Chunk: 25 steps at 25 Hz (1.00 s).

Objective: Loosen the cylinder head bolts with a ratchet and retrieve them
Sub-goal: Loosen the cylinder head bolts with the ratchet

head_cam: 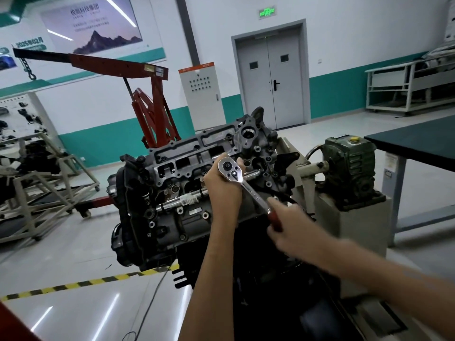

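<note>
A grey cylinder head sits tilted on an engine stand at the centre. A chrome ratchet with a red handle stands over the head's right half. My left hand wraps around the ratchet's head from below. My right hand, blurred, grips the red handle lower right. The socket and the bolt beneath it are hidden by my left hand. Several bolt holes and bolt heads show across the head's top face.
A red engine crane stands behind the engine. A grey-green gearbox on a pedestal sits to the right, beside a dark-topped table. A white frame stand is at the left. Yellow-black floor tape runs below.
</note>
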Each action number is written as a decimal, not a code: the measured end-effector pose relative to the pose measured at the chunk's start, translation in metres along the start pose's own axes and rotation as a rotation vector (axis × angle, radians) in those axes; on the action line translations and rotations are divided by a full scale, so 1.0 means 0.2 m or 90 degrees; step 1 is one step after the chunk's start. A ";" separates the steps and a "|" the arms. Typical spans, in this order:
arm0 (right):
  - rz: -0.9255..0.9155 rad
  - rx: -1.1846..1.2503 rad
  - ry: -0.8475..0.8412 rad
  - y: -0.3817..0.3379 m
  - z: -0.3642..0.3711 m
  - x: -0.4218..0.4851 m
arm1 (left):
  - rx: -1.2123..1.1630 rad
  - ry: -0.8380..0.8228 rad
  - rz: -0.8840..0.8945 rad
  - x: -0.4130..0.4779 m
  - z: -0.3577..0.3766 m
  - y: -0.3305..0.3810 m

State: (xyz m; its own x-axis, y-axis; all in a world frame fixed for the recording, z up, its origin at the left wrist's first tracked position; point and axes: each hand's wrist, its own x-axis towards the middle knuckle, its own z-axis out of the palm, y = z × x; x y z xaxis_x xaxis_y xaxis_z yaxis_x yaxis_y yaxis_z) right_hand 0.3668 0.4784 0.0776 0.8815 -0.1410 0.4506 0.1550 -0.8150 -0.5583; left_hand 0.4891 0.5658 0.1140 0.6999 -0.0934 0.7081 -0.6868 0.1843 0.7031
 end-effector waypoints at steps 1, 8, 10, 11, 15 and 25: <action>-0.030 -0.114 -0.029 0.05 -0.13 0.06 | 0.017 -0.018 0.015 0.01 -0.01 0.00; -0.057 -0.305 0.021 0.11 -0.24 0.15 | 0.042 -0.049 0.041 0.00 -0.05 0.00; 0.036 -0.082 0.037 0.03 -0.01 0.02 | 0.053 -0.017 0.078 -0.04 -0.03 0.01; 0.069 0.023 0.066 -0.03 0.11 -0.02 | 0.048 -0.006 0.087 -0.05 -0.02 0.01; 0.071 0.212 0.086 -0.16 0.29 -0.06 | 0.004 -0.011 0.031 -0.01 -0.01 0.00; -0.064 -0.336 0.020 0.11 -0.27 0.17 | 0.054 -0.080 0.040 0.04 -0.06 -0.01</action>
State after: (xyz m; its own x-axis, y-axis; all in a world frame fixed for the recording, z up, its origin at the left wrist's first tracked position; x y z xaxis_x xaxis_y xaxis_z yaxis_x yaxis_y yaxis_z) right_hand 0.3766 0.4251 0.1187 0.8592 -0.0574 0.5084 -0.0138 -0.9959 -0.0891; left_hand 0.4971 0.5759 0.1177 0.6292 -0.2065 0.7493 -0.7460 0.1102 0.6568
